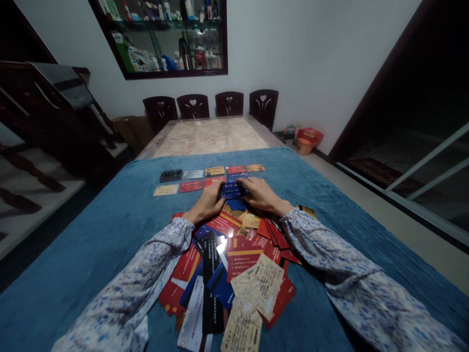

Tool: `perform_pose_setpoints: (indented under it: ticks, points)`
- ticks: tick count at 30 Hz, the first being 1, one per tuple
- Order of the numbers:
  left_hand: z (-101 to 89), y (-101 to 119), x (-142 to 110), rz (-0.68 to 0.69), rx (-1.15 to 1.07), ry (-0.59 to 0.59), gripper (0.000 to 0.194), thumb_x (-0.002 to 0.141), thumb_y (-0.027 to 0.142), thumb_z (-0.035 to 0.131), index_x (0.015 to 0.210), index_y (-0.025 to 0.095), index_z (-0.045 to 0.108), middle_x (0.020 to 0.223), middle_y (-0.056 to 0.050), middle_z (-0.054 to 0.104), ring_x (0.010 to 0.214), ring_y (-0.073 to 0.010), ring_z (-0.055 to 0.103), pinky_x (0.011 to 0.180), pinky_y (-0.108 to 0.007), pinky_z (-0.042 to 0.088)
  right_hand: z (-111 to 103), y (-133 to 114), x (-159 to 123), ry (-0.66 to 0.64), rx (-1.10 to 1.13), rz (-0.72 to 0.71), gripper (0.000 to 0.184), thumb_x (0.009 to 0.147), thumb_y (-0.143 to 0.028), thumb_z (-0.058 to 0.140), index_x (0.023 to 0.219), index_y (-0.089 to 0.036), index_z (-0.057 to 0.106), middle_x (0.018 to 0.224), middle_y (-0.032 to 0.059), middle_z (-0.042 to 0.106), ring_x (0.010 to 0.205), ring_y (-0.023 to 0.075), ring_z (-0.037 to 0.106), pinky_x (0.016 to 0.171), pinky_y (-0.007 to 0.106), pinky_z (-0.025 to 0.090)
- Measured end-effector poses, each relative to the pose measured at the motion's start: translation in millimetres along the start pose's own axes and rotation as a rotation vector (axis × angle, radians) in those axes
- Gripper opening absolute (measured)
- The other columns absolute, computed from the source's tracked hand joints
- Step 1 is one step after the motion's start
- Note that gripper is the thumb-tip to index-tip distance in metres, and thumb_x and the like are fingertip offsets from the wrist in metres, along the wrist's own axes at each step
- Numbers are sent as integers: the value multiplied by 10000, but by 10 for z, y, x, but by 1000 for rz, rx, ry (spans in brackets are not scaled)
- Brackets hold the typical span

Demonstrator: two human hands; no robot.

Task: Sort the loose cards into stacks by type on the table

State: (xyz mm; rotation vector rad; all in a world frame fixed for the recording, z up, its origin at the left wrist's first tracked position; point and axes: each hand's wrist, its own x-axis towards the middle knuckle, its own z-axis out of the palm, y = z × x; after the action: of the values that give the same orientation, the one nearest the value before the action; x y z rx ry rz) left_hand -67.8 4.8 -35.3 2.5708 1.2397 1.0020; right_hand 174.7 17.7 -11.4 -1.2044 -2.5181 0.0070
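Multicoloured rectangular plastic cards (244, 259): lie partly in rows, mostly heaped (askew, overlapping). Blue rectangular plastic card (231, 187): grasped between left hand (208, 199) and right hand (261, 193).

1 head-worn view, facing forward and down

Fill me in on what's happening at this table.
The person's left hand and right hand hold a blue card, perhaps more than one, by its sides. Just beyond, rough rows of cards lie on a blue cloth. Nearer the person spreads a jumbled pile of overlapping, mixed-colour cards.
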Motion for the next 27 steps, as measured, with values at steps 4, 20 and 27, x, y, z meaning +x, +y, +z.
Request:
perform_pose_setpoints:
  ticks: [4,20,27]
  points:
    - [2,-22,13,-2,9,-4,560,801,123,677,1339,140,524,1074,-113,727,996,-256,712,934,-383,575,-9,18,3,-15,-6,4,614,864,-204,688,1451,-136,524,1298,184,676,1162,300,631,923,400,466]
    - [-97,98,111,-119,145,-105,521,815,184,704,1315,158,560,1310,-173,588,1248,-350,574,1019,-534,509,-11,193,34,34,-16,-46,554,835,-237,754,1362,-177,598,1345,187,591,1239,329,533,969,477,489]
    - [-196,139,222,-109,158,-149,533,813,197,706,1331,180,582,1316,-150,575,1259,-344,544,1069,-530,466,-38,350,86,23,35,-101,542,844,-283,742,1361,-187,609,1365,180,579,1281,355,502,1021,520,485]
